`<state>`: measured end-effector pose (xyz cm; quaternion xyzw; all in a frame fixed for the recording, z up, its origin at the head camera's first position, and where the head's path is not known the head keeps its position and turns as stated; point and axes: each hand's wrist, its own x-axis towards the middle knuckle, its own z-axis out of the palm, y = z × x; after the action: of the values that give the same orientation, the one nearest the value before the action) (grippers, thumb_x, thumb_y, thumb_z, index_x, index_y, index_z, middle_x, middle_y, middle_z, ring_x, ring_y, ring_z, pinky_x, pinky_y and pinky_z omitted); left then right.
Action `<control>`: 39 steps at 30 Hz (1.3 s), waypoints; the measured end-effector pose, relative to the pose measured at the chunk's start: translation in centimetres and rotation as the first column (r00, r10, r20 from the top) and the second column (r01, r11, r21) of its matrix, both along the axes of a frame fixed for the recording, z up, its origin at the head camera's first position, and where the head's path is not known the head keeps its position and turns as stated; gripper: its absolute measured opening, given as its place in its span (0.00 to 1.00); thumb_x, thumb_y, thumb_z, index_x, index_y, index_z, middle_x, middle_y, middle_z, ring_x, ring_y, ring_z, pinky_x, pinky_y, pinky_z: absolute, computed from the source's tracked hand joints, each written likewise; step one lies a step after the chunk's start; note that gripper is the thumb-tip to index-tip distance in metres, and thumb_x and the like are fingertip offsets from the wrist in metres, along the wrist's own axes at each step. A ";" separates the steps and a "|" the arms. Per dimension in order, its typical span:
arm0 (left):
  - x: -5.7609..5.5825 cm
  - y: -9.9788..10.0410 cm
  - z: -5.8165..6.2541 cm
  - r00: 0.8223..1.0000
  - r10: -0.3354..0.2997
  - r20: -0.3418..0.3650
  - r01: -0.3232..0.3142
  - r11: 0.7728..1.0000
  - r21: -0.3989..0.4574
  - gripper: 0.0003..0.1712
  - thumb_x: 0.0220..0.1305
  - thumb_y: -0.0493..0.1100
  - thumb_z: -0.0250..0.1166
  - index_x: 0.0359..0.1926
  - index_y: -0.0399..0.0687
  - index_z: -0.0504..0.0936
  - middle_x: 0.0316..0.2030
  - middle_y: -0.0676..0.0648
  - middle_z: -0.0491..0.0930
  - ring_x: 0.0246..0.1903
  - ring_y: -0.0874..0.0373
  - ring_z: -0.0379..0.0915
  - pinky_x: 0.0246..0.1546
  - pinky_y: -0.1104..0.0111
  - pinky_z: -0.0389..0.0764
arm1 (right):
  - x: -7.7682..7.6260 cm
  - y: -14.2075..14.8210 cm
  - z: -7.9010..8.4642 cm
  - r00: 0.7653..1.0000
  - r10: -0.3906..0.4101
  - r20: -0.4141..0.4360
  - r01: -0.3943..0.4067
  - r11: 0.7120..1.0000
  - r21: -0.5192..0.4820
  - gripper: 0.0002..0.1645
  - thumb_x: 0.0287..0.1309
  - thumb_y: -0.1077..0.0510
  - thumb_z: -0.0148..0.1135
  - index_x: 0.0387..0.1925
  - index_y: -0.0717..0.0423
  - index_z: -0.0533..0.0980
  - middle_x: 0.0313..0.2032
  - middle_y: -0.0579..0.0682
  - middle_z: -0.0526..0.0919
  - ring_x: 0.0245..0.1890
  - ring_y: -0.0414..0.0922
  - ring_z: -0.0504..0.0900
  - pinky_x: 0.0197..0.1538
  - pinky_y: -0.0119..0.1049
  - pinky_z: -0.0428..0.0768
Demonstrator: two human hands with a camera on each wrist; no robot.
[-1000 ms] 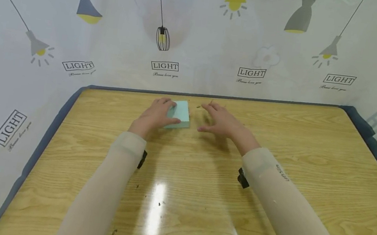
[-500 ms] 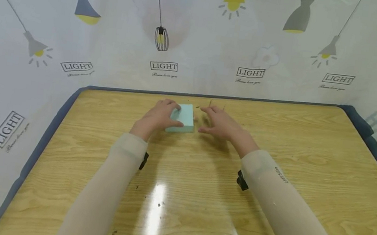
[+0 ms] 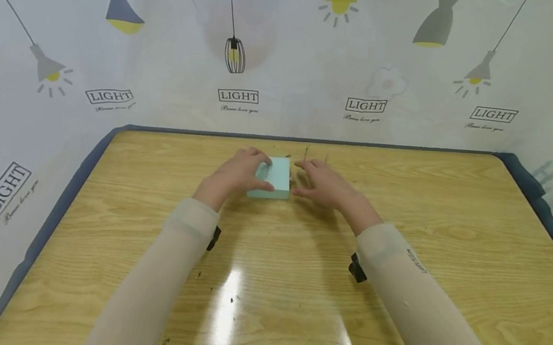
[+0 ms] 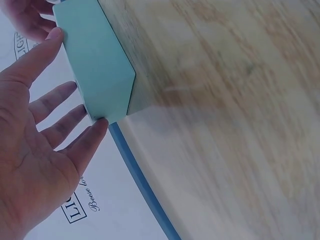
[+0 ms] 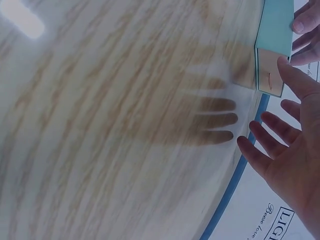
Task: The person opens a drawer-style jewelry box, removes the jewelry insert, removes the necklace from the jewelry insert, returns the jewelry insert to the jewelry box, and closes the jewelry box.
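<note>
Head view: we see a mint-green box (image 3: 280, 174), w/ most of the wood tbl (image 3: 288, 325) in front of it & a dark blue trim (image 3: 523, 177) behind it. The L hand (image 3: 237, 172) is at the L end of the box, thumb on the near side & other fingers to the back, so it grips the box b/w them. The R hand (image 3: 327, 186) is just beside the R end of the box, fingers apart, a bit bent & loose. Pale sleeves (image 3: 140, 288) come in from in front of the box, w/ a small black thing (image 3: 358, 269) by each cuff. Behind the box we see a white sheet (image 3: 295, 70) w/ lamps & "LIGHT" on it.

L wrist view: we see the L thumb tip on a long edge of the box & the little finger's tip by its L end. Some R fingers show past the other end.

R wrist view: we see a tan panel (image 5: 265, 67) on the R end of the box, w/ a thin red mark (image 5: 270, 81). The R thumb tip is at the panel's corner; we can't tell if they touch. A dark hand shape (image 5: 210, 115) is on the tbl near the box.
</note>
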<state>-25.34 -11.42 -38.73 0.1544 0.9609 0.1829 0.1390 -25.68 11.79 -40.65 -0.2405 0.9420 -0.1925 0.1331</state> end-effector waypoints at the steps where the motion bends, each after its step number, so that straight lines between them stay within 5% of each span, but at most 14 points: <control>1: 0.0 0.1 0.0 1.000 -0.005 0.000 0.005 1.000 -0.006 0.41 0.58 0.61 0.71 0.69 0.52 0.71 0.75 0.43 0.58 0.74 0.42 0.53 0.72 0.45 0.64 | 0.0 0.0 -0.1 1.000 0.000 0.004 0.000 1.000 -0.007 0.47 0.64 0.41 0.64 0.76 0.53 0.56 0.75 0.61 0.59 0.75 0.58 0.59 0.76 0.56 0.61; 18: 0.7 0.9 0.1 1.000 -0.029 0.001 0.029 0.999 -0.033 0.46 0.55 0.65 0.72 0.71 0.56 0.68 0.74 0.45 0.59 0.73 0.45 0.54 0.68 0.45 0.69 | 0.3 0.1 0.6 0.998 -0.008 0.060 0.016 0.989 -0.146 0.35 0.67 0.52 0.63 0.70 0.58 0.63 0.63 0.60 0.75 0.65 0.55 0.73 0.71 0.52 0.71; 26: 1.0 1.4 0.2 0.999 -0.047 0.003 0.047 0.997 -0.063 0.47 0.55 0.65 0.71 0.72 0.56 0.66 0.74 0.44 0.59 0.72 0.45 0.55 0.66 0.45 0.71 | 0.4 0.3 0.5 0.991 -0.065 0.116 0.087 0.977 -0.194 0.30 0.69 0.53 0.61 0.67 0.60 0.67 0.61 0.60 0.77 0.62 0.56 0.76 0.67 0.52 0.75; 39: 1.9 2.0 0.5 0.996 -0.088 -0.010 0.087 0.993 -0.085 0.49 0.54 0.67 0.72 0.72 0.55 0.66 0.71 0.44 0.61 0.68 0.46 0.59 0.63 0.48 0.75 | 0.7 1.1 0.4 0.987 -0.060 0.147 0.096 0.962 -0.255 0.25 0.68 0.57 0.61 0.63 0.62 0.71 0.56 0.61 0.81 0.58 0.56 0.80 0.64 0.49 0.78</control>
<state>-23.48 -9.46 -38.24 0.1917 0.9611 0.1348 0.1465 -24.99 12.84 -40.20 -0.2048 0.9058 -0.3360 0.1573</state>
